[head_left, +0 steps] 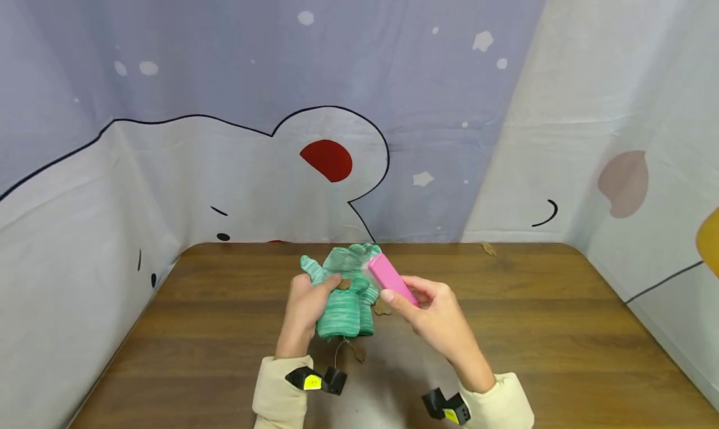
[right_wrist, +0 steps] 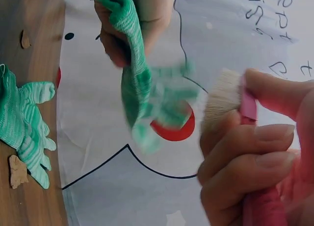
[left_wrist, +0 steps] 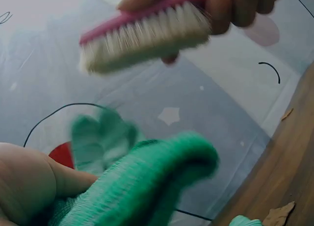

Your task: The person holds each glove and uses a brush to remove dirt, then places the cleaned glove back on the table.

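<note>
My left hand [head_left: 306, 305] grips a green knitted glove [head_left: 339, 313] above the table, its thumb across the cuff side. A small brown scrap [head_left: 344, 283] shows by the thumb tip. In my right hand [head_left: 446, 320] is a pink-backed brush [head_left: 393, 280], pinched between thumb and fingers. Its pale bristles [left_wrist: 147, 37] face the glove; a gap separates them in both wrist views. The held glove's fingers [right_wrist: 169, 98] are blurred. Below, a second green glove [right_wrist: 29, 123] lies on the table, mostly hidden behind the first in the head view.
Brown ragged scraps, like dry leaf pieces, lie on the wooden table [head_left: 196, 329]: one scrap [head_left: 382, 307] beside the gloves, another scrap [head_left: 357, 353] nearer me, and one scrap [head_left: 489, 249] at the far edge. A printed curtain [head_left: 224, 167] hangs behind the table.
</note>
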A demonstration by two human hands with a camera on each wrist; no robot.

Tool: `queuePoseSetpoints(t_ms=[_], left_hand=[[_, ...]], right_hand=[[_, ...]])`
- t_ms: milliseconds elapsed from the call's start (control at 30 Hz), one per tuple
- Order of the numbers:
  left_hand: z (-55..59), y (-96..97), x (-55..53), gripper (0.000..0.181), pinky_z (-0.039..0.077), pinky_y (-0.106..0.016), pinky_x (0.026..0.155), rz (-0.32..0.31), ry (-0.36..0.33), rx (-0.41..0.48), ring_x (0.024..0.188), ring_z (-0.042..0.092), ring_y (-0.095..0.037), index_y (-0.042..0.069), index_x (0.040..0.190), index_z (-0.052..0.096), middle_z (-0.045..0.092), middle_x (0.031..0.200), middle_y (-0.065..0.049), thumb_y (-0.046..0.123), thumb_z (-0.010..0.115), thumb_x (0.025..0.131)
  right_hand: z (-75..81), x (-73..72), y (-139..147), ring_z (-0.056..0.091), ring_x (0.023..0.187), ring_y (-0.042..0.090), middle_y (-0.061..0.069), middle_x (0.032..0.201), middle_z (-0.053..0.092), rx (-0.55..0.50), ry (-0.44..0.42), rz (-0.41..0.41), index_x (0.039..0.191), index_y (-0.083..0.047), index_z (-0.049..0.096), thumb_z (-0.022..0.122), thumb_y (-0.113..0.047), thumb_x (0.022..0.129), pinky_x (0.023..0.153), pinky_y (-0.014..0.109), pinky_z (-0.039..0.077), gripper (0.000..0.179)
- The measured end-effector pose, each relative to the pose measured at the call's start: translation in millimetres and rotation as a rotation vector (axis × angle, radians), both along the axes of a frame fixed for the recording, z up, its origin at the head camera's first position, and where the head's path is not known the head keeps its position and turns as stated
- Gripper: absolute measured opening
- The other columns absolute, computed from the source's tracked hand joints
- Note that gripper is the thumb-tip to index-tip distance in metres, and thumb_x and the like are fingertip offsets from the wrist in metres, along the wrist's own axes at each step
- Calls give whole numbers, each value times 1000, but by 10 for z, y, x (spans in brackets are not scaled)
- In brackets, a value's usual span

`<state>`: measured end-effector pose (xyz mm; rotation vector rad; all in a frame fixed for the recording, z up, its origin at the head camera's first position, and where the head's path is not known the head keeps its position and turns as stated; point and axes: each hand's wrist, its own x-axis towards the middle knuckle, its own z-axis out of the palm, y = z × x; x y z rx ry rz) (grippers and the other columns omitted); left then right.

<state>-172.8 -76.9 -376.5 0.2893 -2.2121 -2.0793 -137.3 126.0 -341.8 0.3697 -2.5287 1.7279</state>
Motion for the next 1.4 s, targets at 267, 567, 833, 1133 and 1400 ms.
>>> queuePoseSetpoints(t_ms=[267, 567, 833, 1133, 1400], left_hand=[[0, 140, 13, 22, 51, -31, 59, -83, 59, 132, 62, 59, -14, -5, 91, 58, 62, 74, -6, 16, 64, 86], [26, 250, 13, 40, 50, -28, 65, -189, 52, 413, 70, 59, -12, -3, 93, 57, 62, 77, -3, 37, 60, 88], [20, 282, 11, 43, 40, -21, 53, -234, 40, 438, 56, 48, -9, 5, 72, 52, 50, 61, 1, 44, 53, 91], [34, 308, 15, 23, 48, -28, 79, -320, 87, 582, 85, 57, -14, -6, 103, 52, 59, 92, -5, 13, 58, 90], [15, 278, 50, 29, 51, -35, 81, -329, 117, 500, 91, 62, -19, -12, 112, 48, 62, 101, -12, -7, 56, 85]], right_hand=[[-79, -45, -35, 43, 46, 10, 3, 62, 59, -4, -113, 19, 106, -12, 67, 71, -37, 79, 40, 22, 35, 36], [-169, -92, -61, 43, 46, 10, 4, 59, 56, -65, -139, -48, 102, -13, 68, 72, -33, 78, 40, 22, 33, 31], [-159, -89, -68, 39, 43, 11, 5, 56, 52, -102, -145, -54, 102, -16, 68, 73, -37, 77, 38, 21, 31, 33], [-149, -113, -31, 49, 54, 12, 4, 73, 65, 54, -12, -152, 105, -10, 68, 72, -35, 78, 47, 25, 40, 36], [-168, -105, -25, 53, 60, 13, 5, 79, 67, 87, 30, -170, 106, -11, 67, 72, -36, 78, 51, 26, 43, 38]])
